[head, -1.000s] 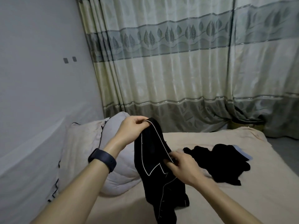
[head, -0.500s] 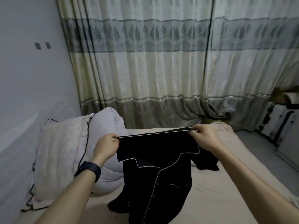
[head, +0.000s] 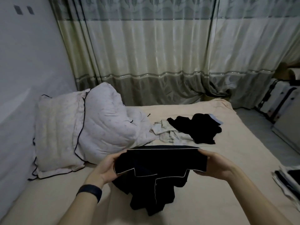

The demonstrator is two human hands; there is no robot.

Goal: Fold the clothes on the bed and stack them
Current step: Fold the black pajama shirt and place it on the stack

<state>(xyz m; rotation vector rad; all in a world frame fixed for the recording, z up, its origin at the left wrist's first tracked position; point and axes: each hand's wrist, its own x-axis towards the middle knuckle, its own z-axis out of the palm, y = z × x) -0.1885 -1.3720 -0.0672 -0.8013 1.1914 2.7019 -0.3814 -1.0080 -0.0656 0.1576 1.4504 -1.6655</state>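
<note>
Head view: the left hand (head: pixel 103 168) and right hand (head: pixel 215 164) each grip one end of the shirt (head: pixel 159 161), its top edge stretched between them. The rest hangs crumpled onto the bed (head: pixel 253 151) just below the hands. As I judge it, that bunched lower part may crease or fold crooked once laid flat. Beyond the hands lie a black pile (head: pixel 199 129) and a pale garment (head: pixel 167 132), both unfolded. Pillows (head: pixel 60 135) crowd the space beyond the left hand. A stack (head: pixel 287 181) lies right of the right hand.
</note>
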